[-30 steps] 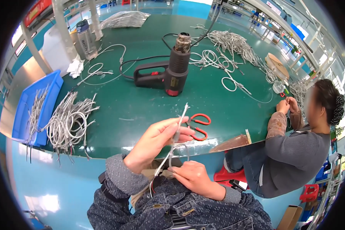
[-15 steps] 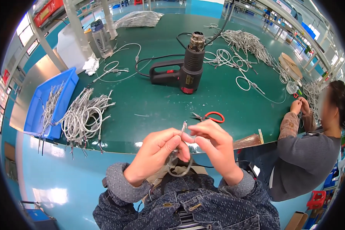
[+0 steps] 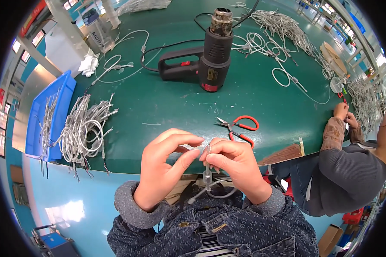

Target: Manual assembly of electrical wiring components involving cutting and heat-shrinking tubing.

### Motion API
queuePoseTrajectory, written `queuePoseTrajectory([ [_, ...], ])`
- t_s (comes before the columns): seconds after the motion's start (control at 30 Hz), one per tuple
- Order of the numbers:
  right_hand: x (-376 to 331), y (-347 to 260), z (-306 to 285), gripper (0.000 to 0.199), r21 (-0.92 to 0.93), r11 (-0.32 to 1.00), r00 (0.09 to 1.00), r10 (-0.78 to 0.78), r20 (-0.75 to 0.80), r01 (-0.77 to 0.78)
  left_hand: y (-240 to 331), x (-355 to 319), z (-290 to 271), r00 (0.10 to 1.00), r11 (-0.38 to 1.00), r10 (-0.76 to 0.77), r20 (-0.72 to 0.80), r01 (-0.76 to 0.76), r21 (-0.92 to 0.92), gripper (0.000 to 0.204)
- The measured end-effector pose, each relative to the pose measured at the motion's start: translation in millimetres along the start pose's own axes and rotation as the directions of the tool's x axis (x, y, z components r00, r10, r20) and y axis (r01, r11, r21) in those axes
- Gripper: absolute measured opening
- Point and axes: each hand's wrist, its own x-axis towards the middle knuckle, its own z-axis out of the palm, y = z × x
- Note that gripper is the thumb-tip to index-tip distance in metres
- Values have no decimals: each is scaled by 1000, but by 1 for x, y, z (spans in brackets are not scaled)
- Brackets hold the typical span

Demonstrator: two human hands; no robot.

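While both hands work at chest height, just below the near desk (image 3: pixel 167 107) edge: right hand (image 3: pixel 238 165) fingers (image 3: pixel 214 154) pinched on a thin grey cable (image 3: pixel 208 182) w/ small metal end; left hand (image 3: pixel 167 165) fingers (image 3: pixel 188 156) curled, tips meeting at same end.
Step, est.: fitting or sliding a small part onto cable tip. Next calls for steady pinch, fine alignment.
Green desk, rel. to heat gun (image 3: pixel 201 64) at centre: red-handled scissors (image 3: pixel 240 126) nearer the hands; cable bundle (image 3: pixel 83 130) and blue bin (image 3: pixel 47 115) far left; loose cable loops (image 3: pixel 278 47) right. Co-worker's hand (image 3: pixel 341 110) at right edge. Workshop, blue floor.
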Motion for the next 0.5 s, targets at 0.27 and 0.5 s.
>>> queuePoseTrajectory([
  [0.27,3,5,4,8,9,1000,999,13,30,-13,-5,0,-3,991,992,-89,98,97,-80,9],
  [0.5,1,7,2,5,-5,1000,999,9,50,-9,-6,-2,-4,996,1000,-11,88,8,26,6],
])
